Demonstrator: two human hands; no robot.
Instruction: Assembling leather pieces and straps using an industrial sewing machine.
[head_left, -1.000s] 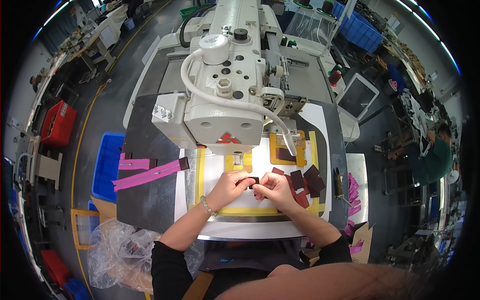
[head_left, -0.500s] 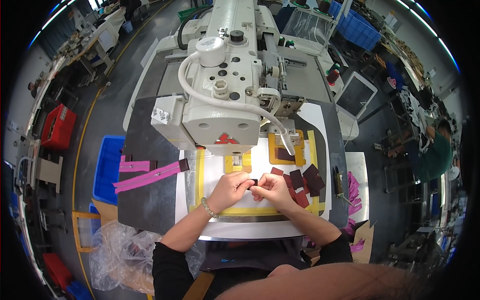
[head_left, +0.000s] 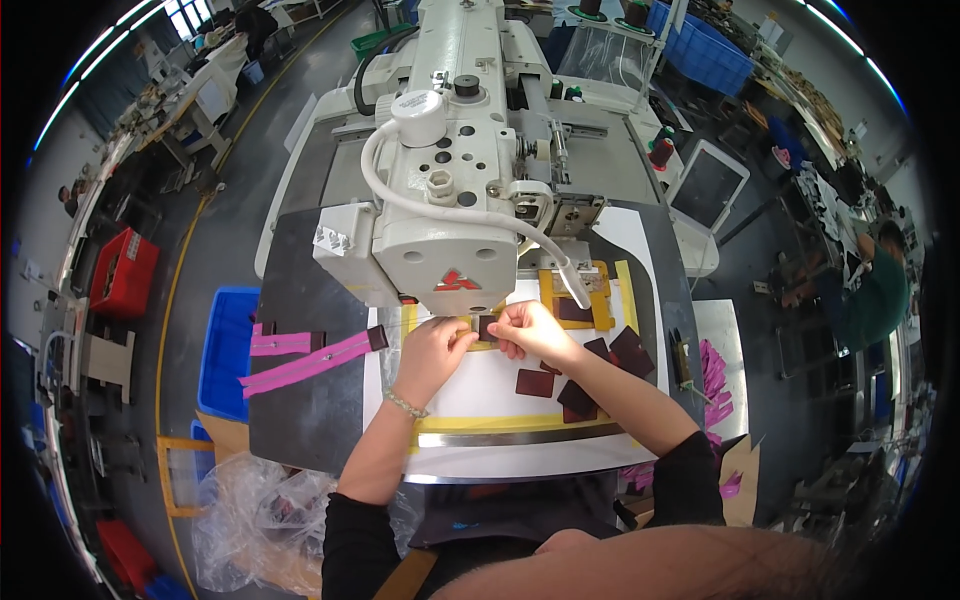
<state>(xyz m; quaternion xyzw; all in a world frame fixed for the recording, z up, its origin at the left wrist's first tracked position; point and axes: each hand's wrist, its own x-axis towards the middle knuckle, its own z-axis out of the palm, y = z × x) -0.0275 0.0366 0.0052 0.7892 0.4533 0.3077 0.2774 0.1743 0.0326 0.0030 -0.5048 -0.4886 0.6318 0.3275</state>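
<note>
My right hand (head_left: 525, 330) pinches a small dark piece (head_left: 487, 328) over the yellow jig below the head of the white sewing machine (head_left: 450, 250). Just left of it, my left hand (head_left: 440, 350) has curled fingers and its thumb near the jig; what they hold, if anything, is hidden. Several dark red and black patches (head_left: 536, 383) lie on the white board beside and under my right arm. A larger yellow frame (head_left: 602, 290) sits behind them. On the left, pink zippers (head_left: 312, 364) with dark end tabs lie on the grey tabletop.
A blue bin (head_left: 225, 340) stands left of the table, above crumpled plastic (head_left: 260, 510). A screen (head_left: 700, 190), thread cones (head_left: 661, 152) and a pile of pink strips (head_left: 717, 390) are on the right. A co-worker in green (head_left: 875, 280) works at far right; a red bin (head_left: 125, 275) is leftward.
Both my hands have moved forward, up to the jig beneath the machine head, with the dark piece. Some patches on the board have shifted toward me.
</note>
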